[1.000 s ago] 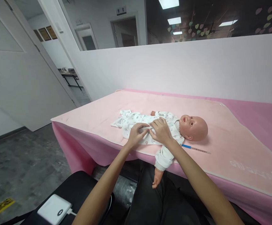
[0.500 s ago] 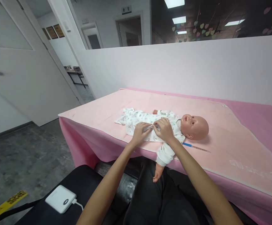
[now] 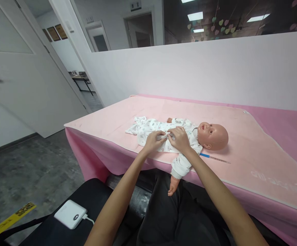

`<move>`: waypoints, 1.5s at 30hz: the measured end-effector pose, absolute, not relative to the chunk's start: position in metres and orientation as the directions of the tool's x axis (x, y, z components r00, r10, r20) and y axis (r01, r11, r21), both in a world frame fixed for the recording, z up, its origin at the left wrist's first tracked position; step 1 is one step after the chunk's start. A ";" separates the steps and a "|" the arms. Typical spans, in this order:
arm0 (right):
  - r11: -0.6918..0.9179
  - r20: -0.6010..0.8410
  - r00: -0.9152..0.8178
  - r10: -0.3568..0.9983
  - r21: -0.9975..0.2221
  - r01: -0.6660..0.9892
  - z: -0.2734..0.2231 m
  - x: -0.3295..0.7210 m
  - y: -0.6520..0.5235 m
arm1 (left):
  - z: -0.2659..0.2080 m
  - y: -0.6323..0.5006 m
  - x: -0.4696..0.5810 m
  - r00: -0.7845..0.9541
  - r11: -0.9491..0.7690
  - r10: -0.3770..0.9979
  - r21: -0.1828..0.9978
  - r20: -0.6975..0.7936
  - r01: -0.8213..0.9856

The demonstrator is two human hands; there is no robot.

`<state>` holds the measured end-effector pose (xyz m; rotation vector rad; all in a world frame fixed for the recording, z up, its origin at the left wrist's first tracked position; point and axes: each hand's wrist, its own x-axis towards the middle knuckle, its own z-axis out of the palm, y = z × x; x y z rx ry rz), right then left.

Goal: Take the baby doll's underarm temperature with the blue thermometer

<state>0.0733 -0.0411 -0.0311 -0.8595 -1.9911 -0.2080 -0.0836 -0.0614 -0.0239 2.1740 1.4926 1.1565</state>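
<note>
A baby doll [image 3: 216, 136] lies on its back, its head to the right, dressed in a white printed baby outfit [image 3: 148, 128]. At the front of its middle, my left hand [image 3: 154, 140] pinches the edge of the outfit's fabric. My right hand [image 3: 179, 138] grips the same edge just to the right, fingertips close to the left ones. What lies between the fingertips is too small to make out. One sleeved doll arm [image 3: 180, 167] hangs over the table's front edge toward my lap. A thin thermometer-like stick with a blue end [image 3: 205, 155] rests beside the doll's head.
A light pink cloth [image 3: 240, 171] covers the table over a darker pink one [image 3: 94, 153]. At lower left, a white power bank [image 3: 70, 214] with a cable sits on a black chair [image 3: 94, 194]. A white wall [image 3: 202, 71] stands behind the table.
My hands stay on the outfit's edge, with small finger movements; the fabric between them looks slightly more lifted. The whole view has shifted a little.
</note>
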 end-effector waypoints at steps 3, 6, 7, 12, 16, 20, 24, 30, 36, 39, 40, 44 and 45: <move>0.739 0.802 -0.331 0.498 -0.192 0.646 -0.031 0.073 -0.041 | -0.021 -0.059 -0.084 0.132 -0.381 0.914 0.700 0.384 0.603; 0.737 0.795 -0.333 0.507 -0.199 0.646 -0.031 0.074 -0.041 | -0.021 -0.057 -0.083 0.095 -0.326 0.941 0.788 0.326 0.523; 0.737 0.796 -0.332 0.505 -0.198 0.646 -0.031 0.074 -0.041 | -0.021 -0.057 -0.083 0.084 -0.312 0.946 0.811 0.313 0.495; 0.730 0.785 -0.347 0.513 -0.187 0.657 -0.032 0.074 -0.039 | -0.021 -0.058 -0.082 0.064 -0.279 0.959 0.871 0.277 0.405; 0.722 0.761 -0.373 0.531 -0.176 0.669 -0.032 0.075 -0.040 | -0.021 -0.059 -0.082 0.088 -0.269 0.963 0.905 0.255 0.328; 0.714 0.759 -0.375 0.532 -0.165 0.680 -0.032 0.075 -0.040 | -0.022 -0.058 -0.082 0.066 -0.250 0.968 0.939 0.241 0.236; 0.710 0.762 -0.370 0.531 -0.161 0.686 -0.032 0.075 -0.040 | -0.023 -0.056 -0.081 0.052 -0.275 0.962 0.942 0.270 0.195; 0.684 0.785 -0.312 0.536 -0.187 0.705 -0.032 0.074 -0.041 | -0.020 -0.052 -0.109 -0.201 -0.269 0.931 0.945 0.304 0.185; 0.637 0.796 -0.266 0.544 -0.186 0.748 -0.033 0.074 -0.042 | -0.001 -0.059 -0.126 -0.375 -0.335 0.729 0.776 0.573 0.534; 0.602 0.804 -0.251 0.539 -0.159 0.782 -0.034 0.074 -0.041 | -0.003 -0.063 -0.105 -0.078 -0.472 0.732 0.586 0.677 0.658; 0.590 0.805 -0.251 0.537 -0.145 0.794 -0.035 0.074 -0.041 | -0.006 -0.063 -0.097 0.047 -0.519 0.740 0.525 0.671 0.675; 0.553 0.797 -0.269 0.541 -0.096 0.828 -0.036 0.075 -0.040 | -0.025 -0.057 -0.083 0.264 -0.586 0.726 0.370 0.636 0.721; 0.548 0.793 -0.273 0.545 -0.090 0.832 -0.036 0.075 -0.040 | -0.030 -0.055 -0.084 0.251 -0.575 0.721 0.356 0.646 0.736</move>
